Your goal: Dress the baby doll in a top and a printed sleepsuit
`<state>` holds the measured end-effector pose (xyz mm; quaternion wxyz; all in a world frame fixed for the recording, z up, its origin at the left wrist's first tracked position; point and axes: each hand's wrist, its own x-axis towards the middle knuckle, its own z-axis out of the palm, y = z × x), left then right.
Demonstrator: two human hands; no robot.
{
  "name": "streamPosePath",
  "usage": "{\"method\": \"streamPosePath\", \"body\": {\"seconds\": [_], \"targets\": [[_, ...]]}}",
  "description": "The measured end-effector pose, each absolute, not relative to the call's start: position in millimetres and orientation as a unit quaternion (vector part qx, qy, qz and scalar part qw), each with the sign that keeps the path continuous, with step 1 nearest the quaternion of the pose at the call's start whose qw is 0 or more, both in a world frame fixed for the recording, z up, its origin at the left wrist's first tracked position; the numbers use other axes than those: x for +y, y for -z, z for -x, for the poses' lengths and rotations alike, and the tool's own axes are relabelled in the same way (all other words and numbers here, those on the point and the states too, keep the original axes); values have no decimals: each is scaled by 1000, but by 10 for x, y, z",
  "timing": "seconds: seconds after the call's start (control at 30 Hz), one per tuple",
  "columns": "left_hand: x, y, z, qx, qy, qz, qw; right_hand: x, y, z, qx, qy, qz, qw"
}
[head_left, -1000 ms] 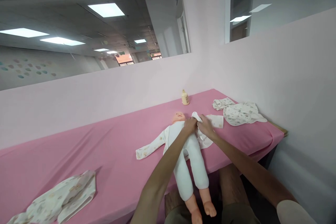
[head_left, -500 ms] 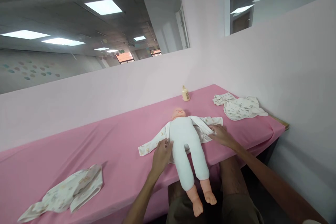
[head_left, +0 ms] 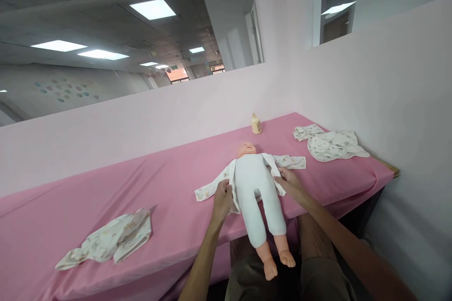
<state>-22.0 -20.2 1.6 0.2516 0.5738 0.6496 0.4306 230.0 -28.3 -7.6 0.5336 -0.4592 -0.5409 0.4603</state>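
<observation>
A baby doll with a white cloth body lies on its back, head toward the wall, its feet hanging over the table's near edge. Under it is spread a white printed baby shirt, with the sleeves out to both sides. My left hand is closed on the shirt's front edge at the doll's side on the left. On the other side, my right hand pinches the opposite front panel and holds it up near the doll's waist. The doll's arms appear to be inside the sleeves.
Pink cloth covers the table. A crumpled printed garment lies at the left front, and more printed baby clothes lie at the far right. A cream pump bottle stands at the back by the wall. My legs are under the near edge.
My right hand has drawn its shirt panel left toward the doll's body. My left hand has gathered the other front edge up against the doll's side. The view has shifted slightly.
</observation>
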Motion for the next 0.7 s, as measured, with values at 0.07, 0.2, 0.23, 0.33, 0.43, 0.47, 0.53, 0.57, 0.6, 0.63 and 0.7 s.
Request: {"method": "streamPosePath", "body": {"seconds": [0.07,0.2,0.23,0.33,0.43,0.47,0.53,0.57,0.6,0.63,0.7], "targets": [[-196,-162,190,630,-472,-554,273,-248,-44,-2226,-537,-441,465,549],[-97,-442,-30,576,-514,-540,336,-224,-227,-1993,-576,-375,503,523],[-71,-480,-95,562,-497,-562,349,-254,-248,-1934,-611,-368,498,494],[-28,-496,-224,533,-386,-663,356,-401,-252,-1834,-729,-365,429,390],[-4,-438,-220,574,-323,-694,289,-463,-230,-1872,-754,-347,410,378],[18,-420,-198,603,-323,-683,256,-432,-229,-1898,-742,-329,436,390],[102,-395,-148,660,-320,-653,188,-293,-242,-1931,-706,-272,511,407],[163,-387,-127,682,-308,-644,161,-194,-252,-1927,-692,-241,546,406],[234,-380,-109,698,-292,-639,140,-86,-262,-1905,-684,-212,574,398],[309,-374,-97,707,-274,-639,127,24,-271,-1864,-681,-188,594,385],[458,-362,-88,712,-240,-648,125,220,-284,-1736,-683,-156,623,350]]}}
